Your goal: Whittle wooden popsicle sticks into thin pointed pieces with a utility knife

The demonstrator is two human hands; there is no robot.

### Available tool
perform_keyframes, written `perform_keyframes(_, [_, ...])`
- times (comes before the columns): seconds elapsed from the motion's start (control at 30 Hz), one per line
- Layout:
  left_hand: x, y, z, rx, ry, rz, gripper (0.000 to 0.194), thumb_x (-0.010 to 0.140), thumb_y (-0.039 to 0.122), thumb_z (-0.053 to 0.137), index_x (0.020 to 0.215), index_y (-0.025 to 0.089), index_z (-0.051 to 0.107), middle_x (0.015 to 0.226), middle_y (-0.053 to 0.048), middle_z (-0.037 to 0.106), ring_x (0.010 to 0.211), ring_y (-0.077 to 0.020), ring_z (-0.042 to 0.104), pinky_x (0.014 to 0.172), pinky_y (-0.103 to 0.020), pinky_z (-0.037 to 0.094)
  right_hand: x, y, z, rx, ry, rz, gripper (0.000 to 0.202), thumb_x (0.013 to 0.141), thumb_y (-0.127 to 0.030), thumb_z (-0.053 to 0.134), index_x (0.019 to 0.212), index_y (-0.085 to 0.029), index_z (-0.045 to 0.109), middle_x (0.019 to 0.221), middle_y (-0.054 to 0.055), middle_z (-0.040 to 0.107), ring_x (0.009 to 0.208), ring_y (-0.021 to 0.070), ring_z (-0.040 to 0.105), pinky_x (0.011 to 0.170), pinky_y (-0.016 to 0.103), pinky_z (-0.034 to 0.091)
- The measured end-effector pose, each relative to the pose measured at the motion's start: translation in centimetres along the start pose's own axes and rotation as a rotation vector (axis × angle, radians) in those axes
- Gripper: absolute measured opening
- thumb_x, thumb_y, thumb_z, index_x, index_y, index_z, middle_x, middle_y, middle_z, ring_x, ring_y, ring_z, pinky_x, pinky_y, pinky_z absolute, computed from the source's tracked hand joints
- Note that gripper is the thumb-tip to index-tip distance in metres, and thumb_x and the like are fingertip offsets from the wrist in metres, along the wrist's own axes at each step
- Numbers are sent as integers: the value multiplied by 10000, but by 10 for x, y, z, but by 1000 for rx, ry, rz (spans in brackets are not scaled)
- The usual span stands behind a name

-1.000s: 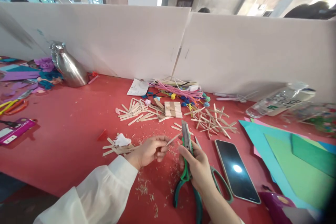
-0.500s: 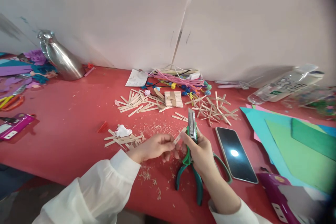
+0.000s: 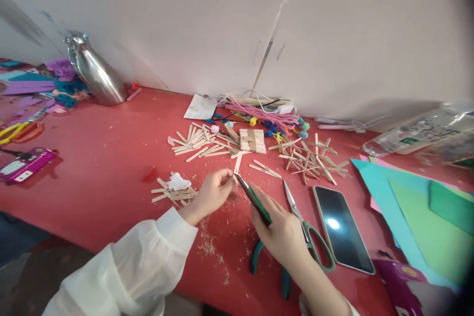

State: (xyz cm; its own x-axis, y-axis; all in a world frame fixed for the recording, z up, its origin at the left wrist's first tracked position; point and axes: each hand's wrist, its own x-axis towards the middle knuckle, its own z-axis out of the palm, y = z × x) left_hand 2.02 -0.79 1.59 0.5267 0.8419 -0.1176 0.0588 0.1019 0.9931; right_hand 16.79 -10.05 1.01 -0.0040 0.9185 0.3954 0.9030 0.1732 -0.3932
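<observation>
My left hand (image 3: 217, 191) pinches a wooden craft stick (image 3: 238, 164), which points away from me. In my right hand (image 3: 279, 229) is a utility knife (image 3: 255, 201) with a green and black body. Its blade tip meets the near part of the stick, close to my left fingertips. Beneath my right hand, pliers (image 3: 286, 284) show only their dark green handles. Just right of that hand lie scissors (image 3: 292, 200) with green-grey handles. Wood shavings (image 3: 207, 246) are scattered on the red table (image 3: 122, 158) around both hands.
A pile of craft sticks (image 3: 192, 143) and a bundled stack (image 3: 253, 140) lie ahead; crossed sticks (image 3: 307, 158) sit further right. A phone (image 3: 342, 229), coloured paper (image 3: 411, 212) and a plastic bottle (image 3: 418, 131) are to the right. A steel jug (image 3: 98, 74) stands back left.
The knife has swung from upright to slanting left, its blade now at the stick. The stick points more straight ahead. My view has shifted left and down, and the scissors show more.
</observation>
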Motion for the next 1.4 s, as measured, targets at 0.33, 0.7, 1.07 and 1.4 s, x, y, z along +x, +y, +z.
perform_keyframes(0.33, [-1, 5, 0, -60, 1, -48, 155, 824, 267, 490, 830, 134, 570, 826, -64, 675, 530, -92, 604, 549, -211, 493, 0, -7, -2, -372, 137, -87, 387, 820, -172, 426, 1174, -157, 581, 637, -37, 625, 379, 85, 529, 325, 223, 299])
perform_keyframes(0.7, [-3, 2, 1, -19, 41, -53, 120, 829, 244, 478, 752, 152, 486, 817, -75, 689, 536, -102, 619, 526, -201, 470, 5, 0, -2, -361, 222, 86, 390, 835, -184, 442, 1206, -147, 559, 802, 25, 701, 379, 74, 521, 338, 203, 328])
perform_keyframes(1.07, [-3, -2, 0, 130, 79, 121, 284, 852, 431, 453, 763, 163, 487, 684, -6, 573, 582, -130, 627, 544, -202, 454, -1, -10, -3, -1, 53, -41, 433, 826, -140, 416, 1248, -110, 512, 966, 105, 700, 290, 43, 439, 329, 190, 386])
perform_keyframes(1.4, [-6, -1, 1, 234, 61, 121, 253, 878, 397, 425, 808, 170, 510, 685, -16, 607, 630, -147, 625, 586, -226, 473, -1, -11, -4, -188, 72, -74, 457, 827, -151, 396, 1268, -170, 514, 714, 7, 671, 362, 77, 521, 329, 193, 359])
